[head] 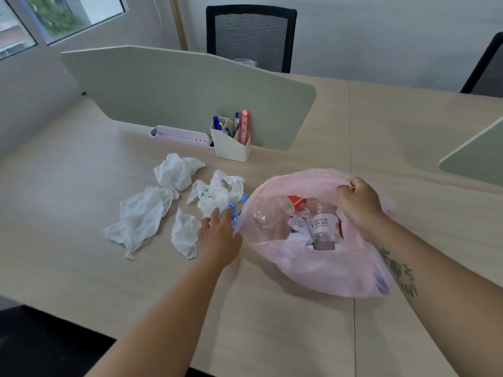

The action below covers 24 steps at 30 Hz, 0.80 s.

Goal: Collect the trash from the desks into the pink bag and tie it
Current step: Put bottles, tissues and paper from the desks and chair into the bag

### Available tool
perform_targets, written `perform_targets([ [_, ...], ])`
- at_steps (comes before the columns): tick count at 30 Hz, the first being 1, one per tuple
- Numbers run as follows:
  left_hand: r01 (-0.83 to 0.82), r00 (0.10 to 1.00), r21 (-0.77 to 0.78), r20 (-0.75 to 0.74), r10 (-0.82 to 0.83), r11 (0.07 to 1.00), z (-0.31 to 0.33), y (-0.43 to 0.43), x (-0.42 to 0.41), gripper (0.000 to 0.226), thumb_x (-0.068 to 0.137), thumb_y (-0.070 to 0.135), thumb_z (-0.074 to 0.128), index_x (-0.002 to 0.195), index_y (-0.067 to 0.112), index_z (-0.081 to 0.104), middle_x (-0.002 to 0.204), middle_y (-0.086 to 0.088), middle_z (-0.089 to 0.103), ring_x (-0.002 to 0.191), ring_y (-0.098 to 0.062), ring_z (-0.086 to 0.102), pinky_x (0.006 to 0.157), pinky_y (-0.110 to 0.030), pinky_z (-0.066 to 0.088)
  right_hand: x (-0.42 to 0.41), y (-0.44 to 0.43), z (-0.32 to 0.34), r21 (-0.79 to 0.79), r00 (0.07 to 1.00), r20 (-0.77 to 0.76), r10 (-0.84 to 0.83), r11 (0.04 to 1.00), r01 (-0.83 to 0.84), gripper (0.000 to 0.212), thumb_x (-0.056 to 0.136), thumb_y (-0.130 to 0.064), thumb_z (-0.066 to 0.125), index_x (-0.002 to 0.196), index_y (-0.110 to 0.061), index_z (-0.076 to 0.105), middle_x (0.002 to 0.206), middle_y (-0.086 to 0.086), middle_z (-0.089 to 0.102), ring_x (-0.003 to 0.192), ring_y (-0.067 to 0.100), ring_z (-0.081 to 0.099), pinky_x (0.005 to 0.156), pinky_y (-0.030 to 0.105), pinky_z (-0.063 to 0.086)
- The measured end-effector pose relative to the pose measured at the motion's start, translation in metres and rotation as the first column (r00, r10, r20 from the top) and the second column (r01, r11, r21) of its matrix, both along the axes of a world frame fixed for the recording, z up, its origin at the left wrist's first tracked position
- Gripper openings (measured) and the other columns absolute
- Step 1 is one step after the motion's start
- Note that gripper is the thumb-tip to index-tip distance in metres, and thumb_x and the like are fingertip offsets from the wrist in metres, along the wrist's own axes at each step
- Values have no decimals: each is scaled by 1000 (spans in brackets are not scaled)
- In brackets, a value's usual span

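A grey-green divider panel (pixel 190 91) runs across the middle of the view. Against its foot stands a white pen holder (pixel 231 146), upright, holding blue pens (pixel 217 122) and a pink highlighter (pixel 245 123) that rises above its rim. Just left of the holder, also along the panel, lies a low lilac tray (pixel 179 134). Behind the panel a black mesh-backed chair (pixel 251 36) faces a pale wall. A second dark chair (pixel 487 69) shows at the right edge, with another divider (pixel 473 159) below it. A window (pixel 62 17) fills the upper left corner.
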State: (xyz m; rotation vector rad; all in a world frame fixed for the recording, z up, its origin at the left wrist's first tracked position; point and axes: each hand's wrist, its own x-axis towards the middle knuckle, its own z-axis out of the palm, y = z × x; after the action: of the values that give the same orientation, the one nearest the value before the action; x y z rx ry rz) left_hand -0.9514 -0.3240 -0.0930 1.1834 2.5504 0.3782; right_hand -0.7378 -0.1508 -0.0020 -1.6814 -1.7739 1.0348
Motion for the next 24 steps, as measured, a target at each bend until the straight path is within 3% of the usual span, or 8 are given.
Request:
perform_targets([
  [3,56,998,-71,1,-56,996,-13,-5,-8,76,92,31,54,155,23,12,152,-6,31,127,-35,37,102,-41,34,2,9,16,4,997,29,76,997,-76,17,85,-17,54,71,-16,45,70,1,46,59,16,40,51,28,27],
  [5,21,999,-34,29,-20,999,-13,-7,-13,77,89,34,59,153,23,18,145,-7,41,121,-35,42,100,-41,36,3,15,23,-5,991,42,128,992,-128,26,85,-16,59,67,-16,40,66,0,40,58,18,35,51,29,23],
  [8,-155,952,157,287,105,975,17,-13,-22,69,79,35,69,139,21,38,125,-5,56,113,-30,53,89,-37,44,8,18,18,-40,993,36,114,993,-112,22,86,-23,57,79,-4,50,74,7,44,65,20,38,58,30,26],
  [11,-300,827,273,552,107,914,66,-24,-42,57,82,23,69,131,22,39,113,0,56,94,-16,56,71,-24,42,15,15,6,-98,999,26,-26,995,28,26,88,-26,50,91,-1,56,81,9,48,71,22,42,57,29,28],
  [13,-266,717,228,696,34,937,94,-36,-57,59,76,31,70,128,26,41,115,-4,61,88,-17,59,79,-29,49,11,15,3,-124,997,5,-78,989,78,28,89,-25,49,99,-1,59,84,10,50,71,22,43,56,28,30],
  [17,-135,389,129,919,-67,982,120,-49,-55,67,64,30,79,125,21,54,118,-16,67,84,-25,56,83,-41,46,-5,24,16,-56,994,-20,-112,992,111,8,80,-17,50,74,-13,52,72,6,43,66,20,37,52,28,24],
  [19,-60,311,126,945,-101,990,119,-43,-37,60,72,25,79,127,19,55,120,-14,67,89,-27,54,85,-40,45,-7,26,19,-46,994,-19,-109,993,108,14,80,-15,50,69,-16,41,68,4,37,63,20,32,53,29,22],
  [24,-75,502,177,857,-116,981,85,18,30,47,82,38,76,121,22,57,113,-7,70,79,-14,65,79,-34,53,-4,25,11,-49,996,-20,-81,996,80,9,79,-19,51,77,-11,54,76,7,44,70,19,37,59,30,28],
])
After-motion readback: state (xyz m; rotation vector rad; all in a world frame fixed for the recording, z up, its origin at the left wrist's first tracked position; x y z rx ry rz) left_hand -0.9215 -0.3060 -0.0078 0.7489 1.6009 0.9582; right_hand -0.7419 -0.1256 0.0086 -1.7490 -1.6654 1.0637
